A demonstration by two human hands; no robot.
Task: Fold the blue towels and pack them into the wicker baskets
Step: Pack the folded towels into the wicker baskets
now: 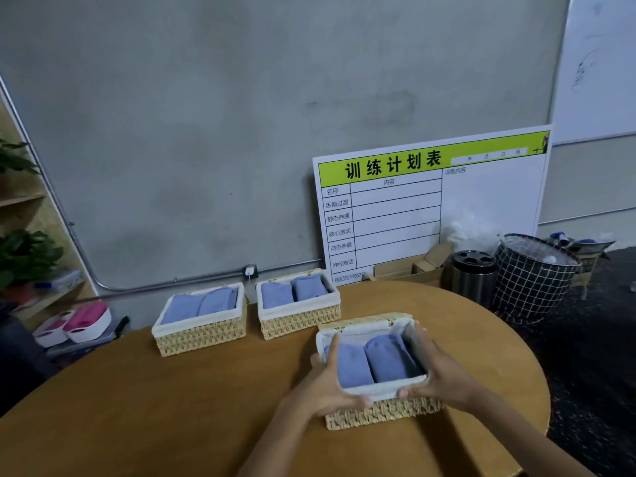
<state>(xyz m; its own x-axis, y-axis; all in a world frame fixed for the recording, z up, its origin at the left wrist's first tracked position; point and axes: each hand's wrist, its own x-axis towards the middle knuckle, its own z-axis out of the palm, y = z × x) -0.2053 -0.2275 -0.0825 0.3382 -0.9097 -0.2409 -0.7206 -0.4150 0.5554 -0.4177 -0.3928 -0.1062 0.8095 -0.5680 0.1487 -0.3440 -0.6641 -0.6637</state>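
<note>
On the round table (172,407), three baskets (201,321) in play, white-lined, each packed with two folded towels (373,363) side by side. Nearest basket (382,411) sat at the front right, clamped between both hands. Left hand (328,383) wrapped the near left corner, fingers up along the left rim, thumb laid across the front rim. Right hand (438,371) mirrored on the right side, fingers up the right wall, thumb hooked over the front rim. Both curled firmly on wicker and liner, nothing else held. Could not tell whether that basket was lifted or resting on the table. Lid flap (364,320) open behind it, lying back.

Farther back, left basket and middle basket (299,306) just beside each other, apart by a narrow gap, both near the table's far edge, well clear of the hands. Towels in the middle basket (292,292) rolled a bit plumper, those in the left one (199,304) flatter.

Behind the table, against the grey wall (206,132), leaned a whiteboard (430,208) with a green header and a printed grid. Beside it on the floor, a steel bin (473,278), a checked hamper (533,273) and cardboard boxes (409,268). Off left, shelving with plants (24,256) and pink-and-white tubs (77,323).
</note>
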